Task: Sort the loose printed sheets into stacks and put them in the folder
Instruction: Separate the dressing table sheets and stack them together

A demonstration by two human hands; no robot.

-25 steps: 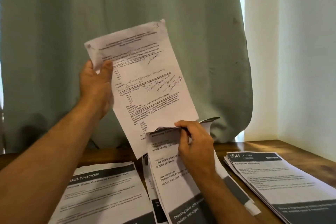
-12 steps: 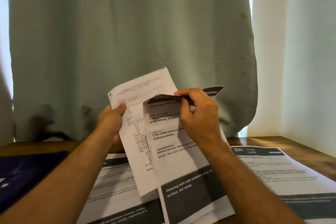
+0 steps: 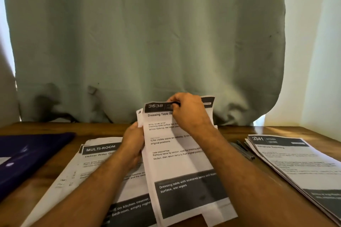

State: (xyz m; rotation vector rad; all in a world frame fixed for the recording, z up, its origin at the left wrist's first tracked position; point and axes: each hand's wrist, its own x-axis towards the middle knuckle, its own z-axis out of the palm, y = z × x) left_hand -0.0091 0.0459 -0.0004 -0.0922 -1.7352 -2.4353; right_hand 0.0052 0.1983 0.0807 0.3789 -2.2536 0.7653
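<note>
From the head camera, sorting is midway: the left hand (image 3: 133, 145) grips the side and the right hand (image 3: 186, 111) pinches the top of the held sheets (image 3: 177, 162), which next need matching to one of two table stacks, the MULTI-ROOM stack (image 3: 96, 164) left of the grip or the KITCHEN stack (image 3: 299, 162) right, with one folder (image 3: 31, 155) far left.
</note>
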